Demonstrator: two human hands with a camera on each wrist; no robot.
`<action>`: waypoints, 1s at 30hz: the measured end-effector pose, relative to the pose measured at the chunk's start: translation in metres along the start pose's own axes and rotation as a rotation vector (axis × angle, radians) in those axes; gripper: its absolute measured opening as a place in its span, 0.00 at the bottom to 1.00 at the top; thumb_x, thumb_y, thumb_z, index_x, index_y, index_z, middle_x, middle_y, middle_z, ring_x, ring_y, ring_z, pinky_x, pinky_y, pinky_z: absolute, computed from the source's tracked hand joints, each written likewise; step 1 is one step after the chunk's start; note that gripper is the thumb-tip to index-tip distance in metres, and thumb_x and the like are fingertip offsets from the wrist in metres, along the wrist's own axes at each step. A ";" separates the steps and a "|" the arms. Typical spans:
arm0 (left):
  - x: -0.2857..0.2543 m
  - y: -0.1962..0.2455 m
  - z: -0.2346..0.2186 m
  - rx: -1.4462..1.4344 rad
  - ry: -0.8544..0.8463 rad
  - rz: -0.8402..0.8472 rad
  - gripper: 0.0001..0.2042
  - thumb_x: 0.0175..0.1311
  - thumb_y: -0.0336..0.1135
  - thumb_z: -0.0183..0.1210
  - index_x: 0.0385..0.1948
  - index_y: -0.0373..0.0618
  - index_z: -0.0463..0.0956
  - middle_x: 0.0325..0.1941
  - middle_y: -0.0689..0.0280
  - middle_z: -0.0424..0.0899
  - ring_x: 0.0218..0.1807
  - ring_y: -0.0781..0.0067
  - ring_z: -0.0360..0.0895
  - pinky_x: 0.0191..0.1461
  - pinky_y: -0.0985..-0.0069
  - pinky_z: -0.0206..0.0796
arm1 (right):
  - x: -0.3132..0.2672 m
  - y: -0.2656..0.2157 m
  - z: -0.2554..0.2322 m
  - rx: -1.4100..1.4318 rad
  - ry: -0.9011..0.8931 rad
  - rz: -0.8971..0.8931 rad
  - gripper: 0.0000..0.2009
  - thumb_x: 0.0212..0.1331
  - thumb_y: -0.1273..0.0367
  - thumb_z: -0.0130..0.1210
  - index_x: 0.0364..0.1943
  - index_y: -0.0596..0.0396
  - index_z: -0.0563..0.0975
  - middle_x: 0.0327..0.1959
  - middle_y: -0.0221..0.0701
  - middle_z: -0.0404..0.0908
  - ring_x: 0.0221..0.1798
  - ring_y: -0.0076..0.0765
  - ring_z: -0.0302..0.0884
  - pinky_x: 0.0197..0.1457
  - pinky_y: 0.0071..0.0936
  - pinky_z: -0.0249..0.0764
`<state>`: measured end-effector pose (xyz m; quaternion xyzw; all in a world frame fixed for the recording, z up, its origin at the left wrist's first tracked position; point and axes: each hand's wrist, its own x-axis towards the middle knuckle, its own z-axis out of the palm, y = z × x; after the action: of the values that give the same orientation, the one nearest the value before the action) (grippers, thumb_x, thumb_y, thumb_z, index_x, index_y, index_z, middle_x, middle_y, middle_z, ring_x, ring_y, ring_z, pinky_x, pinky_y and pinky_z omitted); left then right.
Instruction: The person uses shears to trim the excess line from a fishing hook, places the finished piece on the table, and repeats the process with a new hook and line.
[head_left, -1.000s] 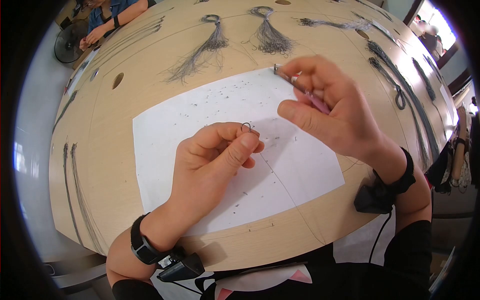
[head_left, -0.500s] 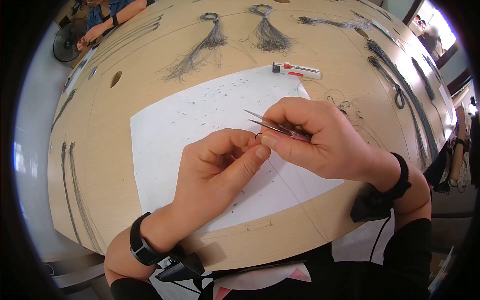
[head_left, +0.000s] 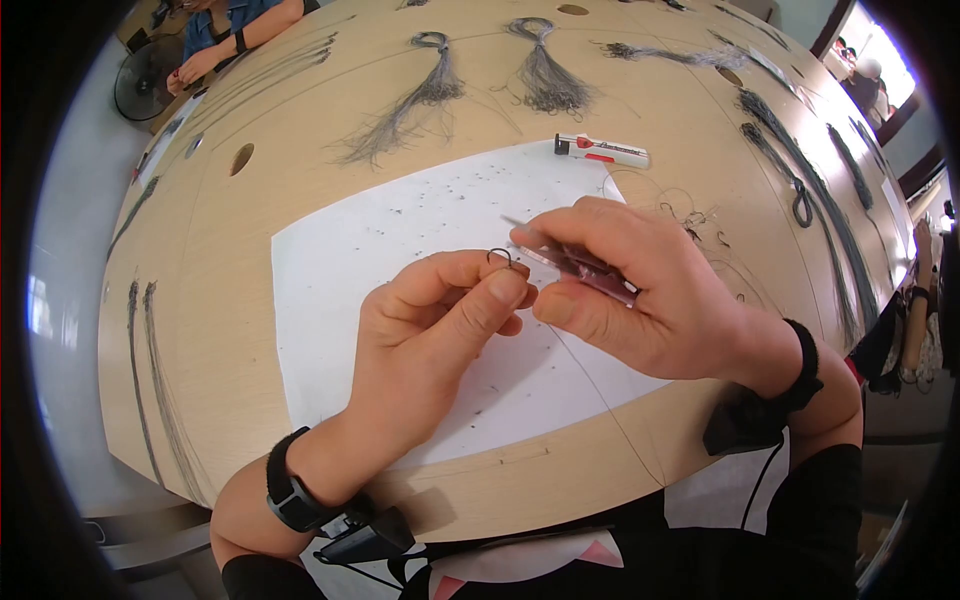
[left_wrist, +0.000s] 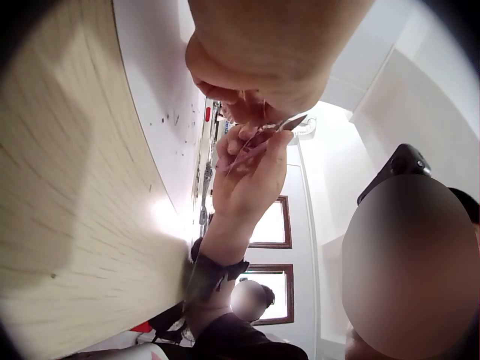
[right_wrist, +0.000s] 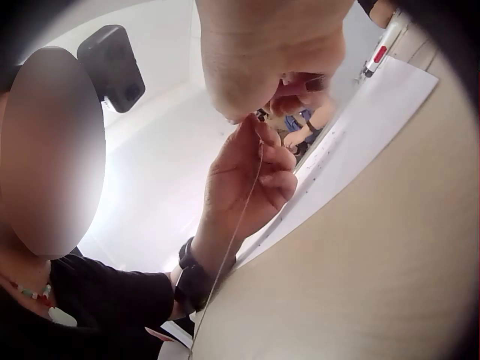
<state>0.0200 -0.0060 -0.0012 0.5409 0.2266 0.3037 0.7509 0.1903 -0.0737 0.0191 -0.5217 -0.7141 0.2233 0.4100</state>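
Between thumb and forefinger my left hand [head_left: 425, 325] pinches a small dark fish hook [head_left: 500, 254], its curved bend standing above the fingertips. A thin fishing line [head_left: 590, 378] runs from those fingers toward the table's front edge; it also shows in the right wrist view. My right hand [head_left: 665, 295] grips pink-handled thread snips [head_left: 592, 272] close beside the hook. The blades [head_left: 522, 228] point up and left, partly covered by the fingers. Both hands are over a white sheet of paper [head_left: 325, 300] dotted with dark specks.
A white and red lighter [head_left: 605, 151] lies at the sheet's far right corner. Loose hooks with line [head_left: 692, 218] lie right of the paper. Farther back are looped bundles of hooked line [head_left: 548, 75], with more bundles [head_left: 815, 190] along the right. Another person [head_left: 215, 45] sits far left.
My right hand has come from the lighter down to the left hand with the snips, then drawn slightly back from the fingertips. The lighter lies uncovered. My left hand keeps pinching the hook.
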 end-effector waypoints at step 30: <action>-0.004 -0.005 0.006 0.157 -0.036 0.013 0.04 0.53 0.28 0.54 0.29 0.39 0.73 0.26 0.71 0.76 0.27 0.88 0.66 0.30 0.89 0.60 | -0.004 -0.009 0.002 0.054 0.099 -0.026 0.09 0.46 0.75 0.52 0.33 0.61 0.70 0.24 0.28 0.71 0.22 0.15 0.64 0.24 0.14 0.61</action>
<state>0.0220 -0.0144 -0.0043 0.6049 0.2325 0.2802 0.7082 0.1843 -0.0801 0.0229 -0.5115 -0.6932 0.2110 0.4618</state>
